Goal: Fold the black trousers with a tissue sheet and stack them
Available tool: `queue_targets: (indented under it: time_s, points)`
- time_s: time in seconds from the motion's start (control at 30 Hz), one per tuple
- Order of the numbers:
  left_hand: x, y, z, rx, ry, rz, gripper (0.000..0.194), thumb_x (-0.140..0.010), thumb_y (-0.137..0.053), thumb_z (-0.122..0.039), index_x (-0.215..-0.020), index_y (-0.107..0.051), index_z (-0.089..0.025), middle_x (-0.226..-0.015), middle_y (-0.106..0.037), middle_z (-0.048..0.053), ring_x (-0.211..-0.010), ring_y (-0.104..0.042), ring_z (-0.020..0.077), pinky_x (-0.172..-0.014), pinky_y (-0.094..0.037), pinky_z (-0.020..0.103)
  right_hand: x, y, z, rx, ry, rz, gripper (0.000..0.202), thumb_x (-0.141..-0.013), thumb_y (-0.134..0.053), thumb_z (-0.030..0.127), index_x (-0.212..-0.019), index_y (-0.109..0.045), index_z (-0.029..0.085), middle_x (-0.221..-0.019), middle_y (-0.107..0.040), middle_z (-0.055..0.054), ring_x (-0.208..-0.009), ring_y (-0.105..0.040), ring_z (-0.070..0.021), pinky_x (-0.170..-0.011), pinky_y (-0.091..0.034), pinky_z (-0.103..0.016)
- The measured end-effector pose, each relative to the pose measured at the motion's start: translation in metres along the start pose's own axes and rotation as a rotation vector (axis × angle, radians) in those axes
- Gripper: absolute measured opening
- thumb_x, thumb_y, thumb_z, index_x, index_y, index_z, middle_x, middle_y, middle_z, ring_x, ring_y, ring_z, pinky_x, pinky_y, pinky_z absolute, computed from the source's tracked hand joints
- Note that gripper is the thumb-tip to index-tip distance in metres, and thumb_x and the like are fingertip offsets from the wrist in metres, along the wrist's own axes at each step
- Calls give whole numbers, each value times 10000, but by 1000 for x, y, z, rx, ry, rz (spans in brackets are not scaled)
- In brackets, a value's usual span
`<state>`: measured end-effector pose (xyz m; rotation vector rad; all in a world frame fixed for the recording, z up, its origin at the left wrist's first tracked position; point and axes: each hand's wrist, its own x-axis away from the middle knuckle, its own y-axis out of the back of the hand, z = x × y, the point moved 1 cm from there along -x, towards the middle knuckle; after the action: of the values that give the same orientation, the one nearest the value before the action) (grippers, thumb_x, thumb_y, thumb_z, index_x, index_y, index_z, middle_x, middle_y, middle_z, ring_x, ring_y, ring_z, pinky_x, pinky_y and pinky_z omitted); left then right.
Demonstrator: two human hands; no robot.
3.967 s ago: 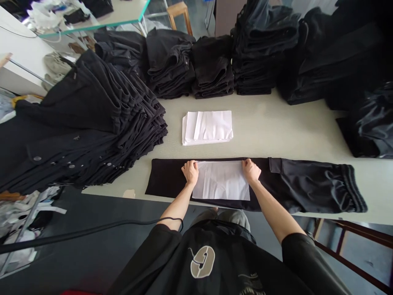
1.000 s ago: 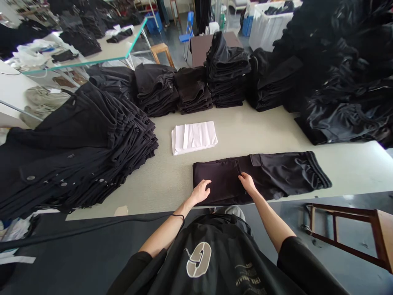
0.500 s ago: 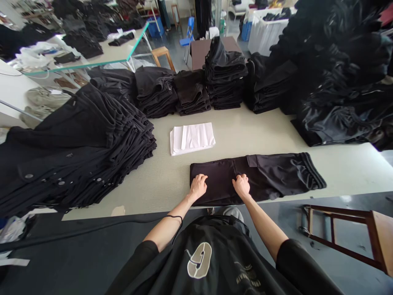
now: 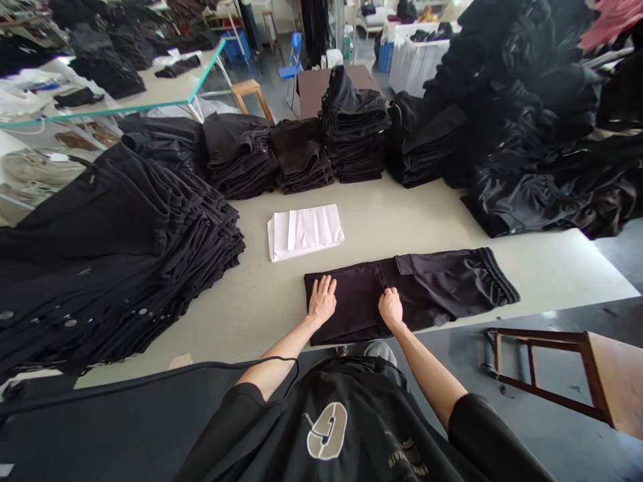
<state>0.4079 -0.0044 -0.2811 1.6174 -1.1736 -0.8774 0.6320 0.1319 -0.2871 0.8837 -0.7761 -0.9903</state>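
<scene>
A pair of black pants [image 4: 442, 284] lies folded lengthwise along the table's near edge, its gathered elastic end to the right. My left hand [image 4: 322, 300] rests flat on the left end of the cloth, fingers stretched out. Near the middle, by a cross seam and left of a pocket flap, my right hand [image 4: 390, 308] is closed on the fabric; its fingertips are partly hidden. A stack of white paper sheets [image 4: 314, 227] lies beyond my left hand.
A broad heap of dark garments [image 4: 165, 221] covers the table's left side. Folded black stacks [image 4: 354, 134] line the back edge, and a tall dark pile [image 4: 532, 127] stands at right. A wooden stool [image 4: 613, 375] is on the floor to the right.
My left hand has gone from curled fingers to stretched out flat on the cloth. My right hand has closed tighter near the seam. The whole view has shifted slightly.
</scene>
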Motion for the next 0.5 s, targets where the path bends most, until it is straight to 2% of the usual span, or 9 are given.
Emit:
queue_targets:
  time_s: [0.07, 0.2, 0.4, 0.5]
  points:
    - [8, -12, -9, 63, -56, 7, 603, -964, -422, -193, -1563, -427, -123, -1675, -348, 172, -1590, -238, 292, -1311, -153, 542, 3, -3, -2, -26, 15, -49, 220, -960, -378, 171, -973, -598, 178, -1085, -621, -170, -1066, -601, -297, -995, -458, -416]
    - [16, -29, -13, 74, -4, 5, 602, -997, -388, -240, -1590, -391, -132, -1696, -305, 163, -1597, -218, 286, -1306, -154, 558, 6, -5, -5, -33, -59, -113, 205, -955, -393, 201, -942, -597, 189, -1111, -608, -168, -1052, -588, -290, -986, -465, -414]
    - [13, -31, -10, 12, -16, 10, 604, -1021, -363, -280, -1606, -369, -129, -1708, -274, 158, -1601, -201, 291, -1306, -140, 561, 4, -1, -5, 58, -73, -107, 175, -936, -459, 203, -923, -632, 179, -1113, -598, -167, -1017, -580, -279, -922, -481, -391]
    - [13, -30, -12, -8, -11, 21, 610, -1017, -376, -288, -1609, -370, -140, -1707, -271, 163, -1598, -211, 300, -1301, -147, 576, -1, 10, -18, -16, -59, -97, 179, -922, -470, 210, -941, -647, 201, -1070, -615, -127, -981, -585, -250, -895, -494, -360]
